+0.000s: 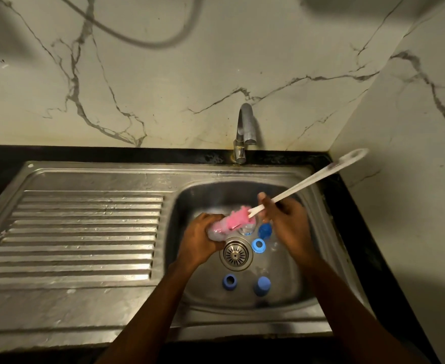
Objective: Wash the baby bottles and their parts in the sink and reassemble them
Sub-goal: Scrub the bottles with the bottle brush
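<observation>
Over the steel sink basin [289, 292], my left hand [199, 239] grips a clear baby bottle [214, 233] lying on its side. A bottle brush with a pink sponge head [235, 219] is pushed partly into the bottle's mouth. My right hand [287, 220] holds the brush's long white handle [310, 181], which points up to the right. On the basin floor lie a blue ring [258, 245], a blue cap [265, 230], another blue ring [229, 281] and another blue cap [262, 285]. A clear part [247, 228] sits under the brush.
The drain strainer [235, 254] is in the basin's middle. A steel tap [245, 132] stands behind the basin with no water running. A ribbed draining board [79, 232] lies to the left. Marble walls close the back and right side.
</observation>
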